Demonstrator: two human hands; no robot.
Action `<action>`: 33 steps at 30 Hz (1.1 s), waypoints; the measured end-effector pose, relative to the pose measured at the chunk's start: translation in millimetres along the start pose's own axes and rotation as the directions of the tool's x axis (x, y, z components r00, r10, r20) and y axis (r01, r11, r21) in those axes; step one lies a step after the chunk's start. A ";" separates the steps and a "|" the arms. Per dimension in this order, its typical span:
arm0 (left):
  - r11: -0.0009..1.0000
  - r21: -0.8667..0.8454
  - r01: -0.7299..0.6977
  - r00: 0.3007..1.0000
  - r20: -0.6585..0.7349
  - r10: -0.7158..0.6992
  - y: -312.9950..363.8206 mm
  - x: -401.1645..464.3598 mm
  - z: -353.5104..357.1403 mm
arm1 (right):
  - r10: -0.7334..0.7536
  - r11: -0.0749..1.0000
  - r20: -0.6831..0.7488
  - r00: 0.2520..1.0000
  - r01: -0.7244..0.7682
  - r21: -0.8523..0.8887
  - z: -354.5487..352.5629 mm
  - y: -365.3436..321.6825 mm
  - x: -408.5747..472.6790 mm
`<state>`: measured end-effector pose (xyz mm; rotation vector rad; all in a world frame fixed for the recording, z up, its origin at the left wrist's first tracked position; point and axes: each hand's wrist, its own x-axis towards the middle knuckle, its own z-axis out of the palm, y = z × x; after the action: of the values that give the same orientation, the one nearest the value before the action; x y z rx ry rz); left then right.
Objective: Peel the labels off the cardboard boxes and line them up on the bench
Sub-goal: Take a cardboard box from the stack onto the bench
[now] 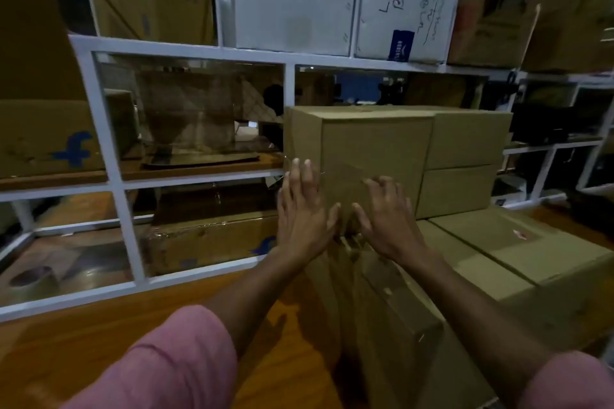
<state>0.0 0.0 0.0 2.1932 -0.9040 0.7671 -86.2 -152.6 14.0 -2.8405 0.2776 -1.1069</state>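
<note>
Pressing flat against the front face of the cardboard box (375,149) at centre frame: left hand (304,212), fingers straight and spread, gripping nothing. Resting just to its right on the same face: right hand (387,219), fingers slightly bent with the tips touching the cardboard, thumb out, nothing pinched as far as can be told. Standing upright on lower boxes (398,309) at lower centre, with 2 stacked boxes (465,163) touching its right side. Lying flat at right of frame: another box (531,242) bearing a small red-and-white label (520,235), too blurred to read. Stretching across the lower left: wooden counter (99,335), with pink sleeves (172,365) showing at the bottom edge. Filling the left and upper frame: white shelf rack (116,176), holding brown boxes with a blue logo and 2 white cartons (289,0) up top. Sitting at far lower left: tape roll (30,279).
</note>
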 end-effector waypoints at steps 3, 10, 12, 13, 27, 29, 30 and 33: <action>0.972 -0.130 0.198 0.980 0.045 -0.193 8.9 17.1 16.2 | 0.017 0.998 -0.002 1.000 -0.017 0.054 2.7 10.0 7.8; 0.955 -0.150 0.256 0.967 0.051 -0.251 2.4 31.0 35.5 | -0.028 0.989 0.070 0.997 0.018 0.145 9.0 11.8 21.8; 0.954 -0.135 0.268 0.963 0.064 -0.262 -3.2 34.5 34.0 | -0.025 0.986 0.066 0.997 0.014 0.164 10.7 13.0 26.1; 0.953 -0.122 0.277 0.960 0.076 -0.269 -6.8 36.8 32.3 | -0.021 0.985 0.062 0.998 0.010 0.170 11.7 14.0 28.0; 0.935 -0.081 0.346 0.924 0.202 -0.325 -40.0 40.1 11.9 | 0.212 0.971 -0.067 0.975 -0.203 0.125 17.0 50.0 35.4; 0.926 -0.110 0.362 0.921 0.199 -0.336 -42.9 36.8 11.1 | 0.231 0.965 -0.088 0.969 -0.216 0.150 16.1 55.7 33.7; 0.920 -0.130 0.368 0.920 0.196 -0.340 -43.9 36.1 10.5 | 0.234 0.963 -0.099 0.967 -0.217 0.158 15.5 57.7 33.0; 0.916 -0.147 0.373 0.921 0.178 -0.346 -42.8 33.8 7.5 | 0.268 0.953 -0.123 0.956 -0.244 0.180 15.0 62.5 32.6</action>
<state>54.5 5.4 5.0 2.1882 -0.5820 0.3351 -61.1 -220.1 15.9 -2.4980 0.5241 -1.2206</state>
